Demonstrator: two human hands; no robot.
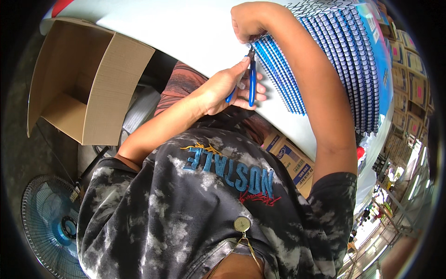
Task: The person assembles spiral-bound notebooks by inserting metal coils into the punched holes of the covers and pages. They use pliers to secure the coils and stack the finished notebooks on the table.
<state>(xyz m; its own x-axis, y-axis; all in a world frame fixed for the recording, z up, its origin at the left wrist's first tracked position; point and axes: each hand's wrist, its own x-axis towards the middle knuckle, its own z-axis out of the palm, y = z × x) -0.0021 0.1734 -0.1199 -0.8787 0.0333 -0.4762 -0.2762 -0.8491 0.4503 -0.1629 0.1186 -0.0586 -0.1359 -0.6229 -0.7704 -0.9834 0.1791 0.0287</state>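
My left hand (pixel 222 89) is closed around a pair of wire cutters (pixel 252 83) with blue handles. One handle lies along the fingers and the other sits under the thumb. The dark jaws point away from me, at the near-left corner of a stack of blue spiral-bound notebooks (pixel 337 60). My right arm reaches across that stack. At the same corner, just beyond the jaws, my right hand (pixel 248 21) is curled with its fingertips bent down and hidden. What those fingers grip cannot be made out. The notebooks' coils run in close rows.
The stack lies on a white table (pixel 186 28). Left of the table is an open cardboard box (pixel 109 88), with a standing fan (pixel 55 228) below it. Another printed carton (pixel 292 162) is under the table's near edge. Several stacked cartons (pixel 409 79) line the far right.
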